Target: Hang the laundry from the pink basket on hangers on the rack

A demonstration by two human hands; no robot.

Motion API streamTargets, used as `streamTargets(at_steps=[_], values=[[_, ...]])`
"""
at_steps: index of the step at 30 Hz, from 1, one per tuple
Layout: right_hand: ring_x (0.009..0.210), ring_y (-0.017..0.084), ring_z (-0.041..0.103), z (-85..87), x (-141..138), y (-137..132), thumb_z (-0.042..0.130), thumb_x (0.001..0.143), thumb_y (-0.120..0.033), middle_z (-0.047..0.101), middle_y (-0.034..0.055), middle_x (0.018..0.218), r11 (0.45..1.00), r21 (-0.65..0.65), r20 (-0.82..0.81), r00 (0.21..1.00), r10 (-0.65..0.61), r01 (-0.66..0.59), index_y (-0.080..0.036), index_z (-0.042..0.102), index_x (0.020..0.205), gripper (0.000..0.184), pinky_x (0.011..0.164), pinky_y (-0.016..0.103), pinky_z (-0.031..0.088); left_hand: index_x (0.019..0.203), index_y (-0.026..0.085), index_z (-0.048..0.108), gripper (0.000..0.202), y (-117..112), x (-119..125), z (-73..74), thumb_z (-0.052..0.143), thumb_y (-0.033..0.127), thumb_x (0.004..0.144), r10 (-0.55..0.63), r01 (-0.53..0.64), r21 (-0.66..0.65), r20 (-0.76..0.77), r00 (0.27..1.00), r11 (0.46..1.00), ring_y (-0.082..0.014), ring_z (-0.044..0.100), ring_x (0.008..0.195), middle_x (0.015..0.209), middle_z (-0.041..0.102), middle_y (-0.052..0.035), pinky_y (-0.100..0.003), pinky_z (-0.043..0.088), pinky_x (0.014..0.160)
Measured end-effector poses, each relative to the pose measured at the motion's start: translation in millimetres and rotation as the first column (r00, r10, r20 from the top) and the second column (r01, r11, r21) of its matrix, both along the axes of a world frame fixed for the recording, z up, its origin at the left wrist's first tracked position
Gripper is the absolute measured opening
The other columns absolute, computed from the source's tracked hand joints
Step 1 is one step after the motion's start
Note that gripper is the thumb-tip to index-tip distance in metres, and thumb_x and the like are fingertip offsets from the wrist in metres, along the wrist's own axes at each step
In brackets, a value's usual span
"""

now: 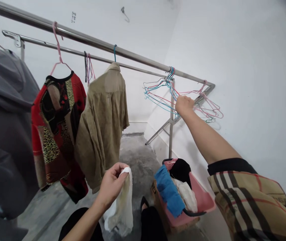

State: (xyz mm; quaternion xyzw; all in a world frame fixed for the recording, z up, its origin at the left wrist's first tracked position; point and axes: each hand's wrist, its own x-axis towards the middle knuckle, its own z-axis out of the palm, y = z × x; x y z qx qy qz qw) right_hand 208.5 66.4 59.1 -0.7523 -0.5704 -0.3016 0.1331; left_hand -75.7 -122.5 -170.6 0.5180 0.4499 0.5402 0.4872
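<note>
1. Clothing fills the left side: a grey garment (4,134) hangs at the picture's edge, and just beside it a red patterned garment (57,134) hangs on a pink hanger (58,50) from the metal rail (132,55).
2. Next to the right, a khaki shirt (102,124) hangs on the same rail and touches the red garment at its sleeve.
3. Below the shirt, the left hand (111,184) is closed in a pinch: thumb and fingers press together on the top edge of a white cloth (122,204). The cloth hangs down freely from this hand, above the grey floor (137,157) and near the person's knees.
4. Further right, a pink basket (203,201) stands on the floor near the wall. A blue cloth (169,192) lies over its near rim, and a black cloth (181,169) is behind it.
5. Above the basket, a bunch of empty wire hangers (163,95), pink and blue, hangs near the right end of the rail.
6. The right hand (183,104) is raised with the arm stretched out. Its fingers are curled shut on the wires of this bunch, well apart from the white cloth.
</note>
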Motion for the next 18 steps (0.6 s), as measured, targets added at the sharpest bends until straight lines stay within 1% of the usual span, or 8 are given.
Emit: streamTargets(at_steps=[2,4,6,9,11,14,16,18], values=[[0.106,0.03,0.061,-0.9,6,1,0.046,0.083,-0.005,0.064,0.0243,0.113,1.0,0.006,-0.025,0.999,-0.019,0.019,-0.004,0.064,0.11,0.032,0.084,0.038,0.045,0.075,0.017,0.064,0.022,0,-1,-0.1,0.066,0.038,0.068,0.004,-0.004,-0.004,0.005,1.0,1.0,-0.0149,0.052,0.063,0.069,0.06,-0.0012,-0.024,0.039,0.057],[0.105,0.031,0.061,-1.8,11,2,0.046,0.086,-0.01,0.064,0.0239,0.115,0.999,0.029,-0.053,0.998,-0.019,0.021,-0.006,0.062,0.113,0.032,0.085,0.04,0.045,0.076,0.016,0.064,0.024,0,-1,-0.5,0.065,0.039,0.067,0.004,-0.004,-0.008,0.009,1.0,1.0,-0.0144,0.052,0.063,0.07,0.059,-0.0011,-0.023,0.039,0.057],[0.103,0.032,0.061,-2.2,15,2,0.043,0.09,-0.018,0.064,0.0244,0.112,0.997,0.071,-0.094,0.995,0.022,-0.016,-0.007,0.059,0.117,0.033,0.086,0.043,0.044,0.077,0.016,0.063,0.026,0,-2,-1.4,0.064,0.04,0.068,-0.004,0.005,-0.017,0.005,1.0,1.0,-0.0136,0.05,0.063,0.07,0.059,-0.0009,-0.023,0.039,0.058],[0.1,0.032,0.061,-0.9,16,0,0.037,0.094,-0.028,0.067,0.0221,0.106,0.977,0.189,-0.19,0.972,0.14,-0.103,-0.011,0.06,0.115,0.036,0.086,0.044,0.044,0.08,0.015,0.062,0.031,3,-1,-3.4,0.063,0.043,0.068,-0.003,0.003,-0.025,-0.003,1.0,1.0,-0.0125,0.048,0.062,0.07,0.058,-0.0007,-0.022,0.037,0.057],[0.099,0.031,0.061,0.8,16,0,0.037,0.094,-0.03,0.068,0.0187,0.104,0.947,0.288,-0.246,0.945,0.217,-0.143,-0.014,0.062,0.111,0.034,0.085,0.043,0.044,0.08,0.014,0.062,0.032,5,1,-4.8,0.063,0.044,0.068,0.009,-0.009,-0.026,0.0,1.0,1.0,-0.0121,0.048,0.062,0.07,0.057,-0.0006,-0.022,0.037,0.057],[0.093,0.028,0.06,1.3,15,0,0.04,0.092,-0.03,0.069,0.0145,0.098,0.887,0.418,-0.28,0.901,0.332,-0.197,-0.017,0.063,0.102,0.028,0.081,0.039,0.044,0.08,0.014,0.061,0.033,8,5,-6.6,0.064,0.045,0.068,0.022,-0.021,-0.027,0.012,1.0,0.999,-0.0119,0.048,0.062,0.069,0.056,-0.0002,-0.022,0.037,0.058],[0.087,0.026,0.059,-2.7,15,-3,0.042,0.091,-0.029,0.068,0.0115,0.09,0.833,0.493,-0.276,0.862,0.426,-0.253,-0.018,0.061,0.095,0.022,0.079,0.036,0.044,0.079,0.015,0.06,0.033,9,7,-7.9,0.065,0.045,0.068,0.023,-0.023,-0.041,0.016,1.0,0.999,-0.0117,0.048,0.062,0.068,0.056,0.0003,-0.022,0.037,0.058],[0.08,0.022,0.058,-13.8,15,-13,0.043,0.091,-0.03,0.064,0.0071,0.08,0.76,0.562,-0.266,0.799,0.54,-0.327,-0.019,0.058,0.089,0.019,0.076,0.033,0.043,0.079,0.015,0.059,0.033,10,7,-9.6,0.066,0.045,0.068,0.024,-0.022,-0.065,0.028,0.999,0.998,-0.0111,0.047,0.06,0.066,0.055,0.0012,-0.021,0.037,0.056]])
